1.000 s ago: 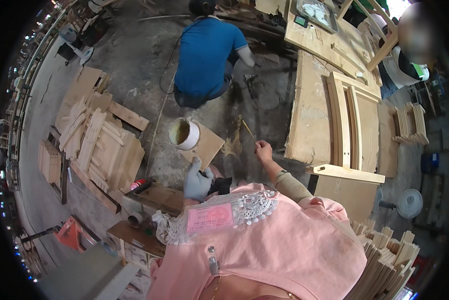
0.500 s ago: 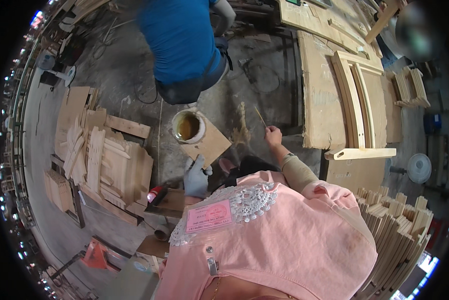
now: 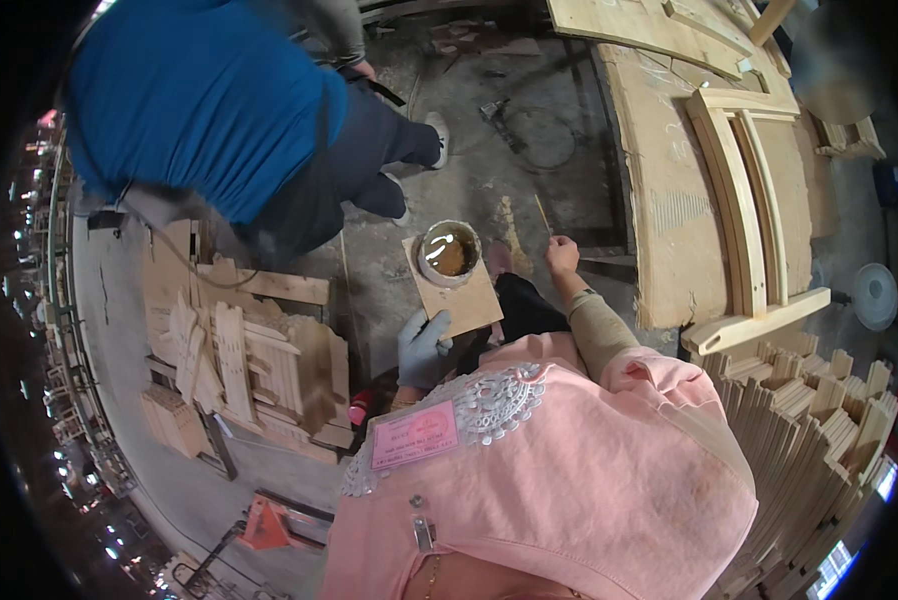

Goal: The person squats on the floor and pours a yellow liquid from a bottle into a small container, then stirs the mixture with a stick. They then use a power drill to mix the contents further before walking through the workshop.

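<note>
My left hand [image 3: 424, 350], in a grey-white glove, grips the near edge of a flat tan board [image 3: 469, 312] with its thumb on top. On the board's far part stands a round pot [image 3: 449, 254] with a pale, crusted rim and glossy amber-brown liquid inside. My right hand [image 3: 563, 255] is bare, its fingers closed round the lower end of a thin stick [image 3: 543, 215] that points up and away. The stick is apart from the pot, to its right.
A person in a blue shirt [image 3: 209, 110] is close at the far left. Wooden parts [image 3: 259, 365] are piled at left. On the right, a wooden frame [image 3: 734, 200] lies on a cardboard-covered table [image 3: 659, 190], with stacked slats [image 3: 819, 420] nearer me. A cabled tool [image 3: 504, 125] lies on the floor.
The board and pot have shifted right with my left hand, and the board has turned. My right hand has moved slightly right with the stick. The person in blue has moved left and looms larger.
</note>
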A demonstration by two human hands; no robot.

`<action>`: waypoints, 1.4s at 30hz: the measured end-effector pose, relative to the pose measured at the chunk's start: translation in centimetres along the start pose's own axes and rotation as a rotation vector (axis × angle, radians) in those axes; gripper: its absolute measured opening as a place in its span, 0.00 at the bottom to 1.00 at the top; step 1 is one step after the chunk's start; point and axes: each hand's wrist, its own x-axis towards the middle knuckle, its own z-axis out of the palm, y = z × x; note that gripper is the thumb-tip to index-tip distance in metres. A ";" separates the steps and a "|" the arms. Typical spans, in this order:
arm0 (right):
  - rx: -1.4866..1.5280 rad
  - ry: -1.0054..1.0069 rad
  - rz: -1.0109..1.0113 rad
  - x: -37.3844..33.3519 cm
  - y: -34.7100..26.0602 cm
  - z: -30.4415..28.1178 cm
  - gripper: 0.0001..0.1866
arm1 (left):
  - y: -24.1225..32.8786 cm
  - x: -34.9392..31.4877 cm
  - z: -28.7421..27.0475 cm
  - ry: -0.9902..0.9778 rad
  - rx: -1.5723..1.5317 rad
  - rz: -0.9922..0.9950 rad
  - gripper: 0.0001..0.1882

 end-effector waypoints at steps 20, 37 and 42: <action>-0.036 -0.018 0.069 10.5 -12.6 9.1 0.12 | 9.0 19.1 -3.6 0.079 -0.070 -0.180 0.07; 0.178 0.130 0.117 26.1 -25.6 25.8 0.11 | 14.7 56.5 -11.4 -0.075 0.013 -0.275 0.08; 0.320 0.125 0.224 32.2 -27.2 30.9 0.06 | 13.0 66.1 -9.7 -0.002 -0.209 -0.416 0.05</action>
